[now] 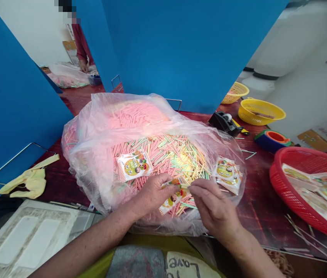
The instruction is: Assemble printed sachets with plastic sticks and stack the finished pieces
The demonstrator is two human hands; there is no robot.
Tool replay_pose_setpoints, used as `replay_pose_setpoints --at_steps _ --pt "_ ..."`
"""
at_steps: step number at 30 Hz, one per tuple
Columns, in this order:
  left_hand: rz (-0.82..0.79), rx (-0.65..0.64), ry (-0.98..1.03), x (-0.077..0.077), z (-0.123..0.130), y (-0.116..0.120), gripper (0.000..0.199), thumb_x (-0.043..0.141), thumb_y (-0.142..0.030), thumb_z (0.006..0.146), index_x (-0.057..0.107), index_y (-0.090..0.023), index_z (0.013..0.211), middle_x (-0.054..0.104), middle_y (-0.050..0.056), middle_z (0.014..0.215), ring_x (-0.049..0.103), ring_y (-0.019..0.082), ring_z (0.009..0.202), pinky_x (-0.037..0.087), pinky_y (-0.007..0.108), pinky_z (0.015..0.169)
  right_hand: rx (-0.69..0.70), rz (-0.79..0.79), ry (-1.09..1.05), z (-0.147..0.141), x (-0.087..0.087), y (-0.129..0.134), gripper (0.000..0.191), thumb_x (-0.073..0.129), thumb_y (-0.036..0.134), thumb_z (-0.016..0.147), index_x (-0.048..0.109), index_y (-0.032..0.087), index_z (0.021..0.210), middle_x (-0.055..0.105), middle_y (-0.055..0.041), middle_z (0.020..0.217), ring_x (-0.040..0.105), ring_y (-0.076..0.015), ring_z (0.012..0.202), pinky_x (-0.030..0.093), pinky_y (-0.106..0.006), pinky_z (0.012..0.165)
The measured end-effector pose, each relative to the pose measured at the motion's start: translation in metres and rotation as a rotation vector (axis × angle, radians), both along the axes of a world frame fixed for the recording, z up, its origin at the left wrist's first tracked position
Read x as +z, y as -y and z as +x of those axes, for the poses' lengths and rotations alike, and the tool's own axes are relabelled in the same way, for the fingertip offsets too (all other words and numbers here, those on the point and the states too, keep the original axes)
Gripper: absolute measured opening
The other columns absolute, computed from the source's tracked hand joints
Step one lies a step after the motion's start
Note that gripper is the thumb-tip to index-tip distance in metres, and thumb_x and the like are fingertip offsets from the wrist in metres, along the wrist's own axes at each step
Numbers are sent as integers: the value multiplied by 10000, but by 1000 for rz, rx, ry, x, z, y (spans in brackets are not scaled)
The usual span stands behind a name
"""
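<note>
Head view: near the desk's (256, 200) front edge, the left hand (153, 193) is gripping a cartoon-printed packet (167, 204) over bagged pastel sticks (163, 150); the right hand (217, 204) is pinching beside it, its hold unclear. Packet lettering is appearing illegibly small.

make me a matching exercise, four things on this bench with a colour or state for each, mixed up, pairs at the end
1. Glove
2. Tape dispenser
3. Nearest basket
4. Plastic bag

A. Red
B. Open, showing coloured sticks
C. Pale yellow
D. Black

Pairs: 1-C, 2-D, 3-A, 4-B
</note>
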State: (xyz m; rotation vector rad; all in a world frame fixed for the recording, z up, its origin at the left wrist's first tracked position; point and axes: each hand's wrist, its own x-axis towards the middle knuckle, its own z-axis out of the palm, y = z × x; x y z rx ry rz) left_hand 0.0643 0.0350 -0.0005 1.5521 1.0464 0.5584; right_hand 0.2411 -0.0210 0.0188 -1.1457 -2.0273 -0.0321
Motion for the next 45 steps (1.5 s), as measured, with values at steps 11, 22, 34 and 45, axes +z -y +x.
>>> replay_pose_setpoints --at_steps 11,22,34,45 --pt "284 -94 17 16 -10 0 279 485 -298 856 638 -146 679 593 -11 617 518 83 581 374 183 560 -126 102 -115 16 26 3 252 566 32 770 599 195 959 624 -60 897 615 -164 843 538 -302 734" --pt "715 -225 -31 16 -13 8 353 371 -370 920 651 -201 1054 701 72 906 605 169 840 397 323 827 294 -164 146 12 44 7 376 390 24 840 521 190 1151 601 -83 1022 597 -139 963 546 -264 783" --pt "835 -121 300 8 -3 9 352 368 -352 920 574 -185 1151 678 101 1031 602 184 948 394 374 911 -124 37 92 -10 49 33 523 489 142 851 368 204 1357 648 -95 966 609 -211 902 528 -353 760" --pt "966 -515 -276 -17 6 12 230 444 -279 887 639 -174 825 640 34 764 540 160 767 366 308 712 -689 -226 449 124 -27 -25 276 442 251 851 639 162 1024 652 -123 1010 561 -265 943 425 -381 768"
